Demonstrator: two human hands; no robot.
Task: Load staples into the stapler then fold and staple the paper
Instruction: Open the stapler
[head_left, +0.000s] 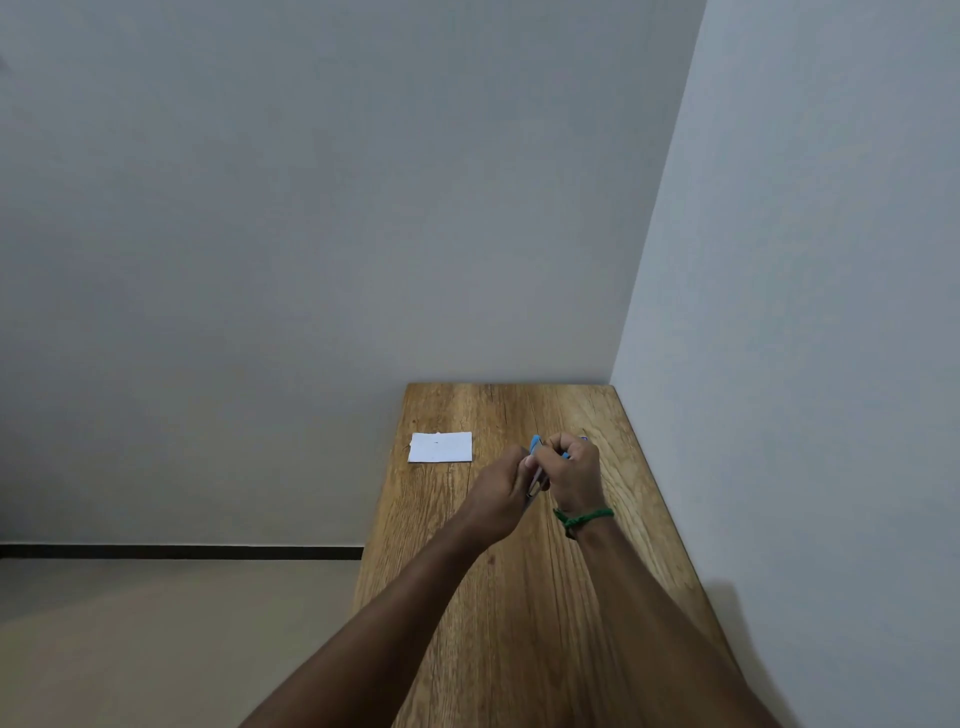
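A small blue stapler (535, 448) is held between both hands above the wooden table (519, 597). My left hand (501, 496) pinches its near side, where a thin metal part pokes out below the fingers. My right hand (574, 475), with a green band on the wrist, closes over its far side. Most of the stapler is hidden by the fingers, and no staples can be made out. A small white piece of paper (440, 447) lies flat near the table's far left edge, apart from the hands.
The narrow table stands in a corner, with a wall along its right side (779, 364) and another behind its far end. Its left edge drops to a beige floor (156, 649). A tiny purple thing (584, 438) peeks out just behind my right hand.
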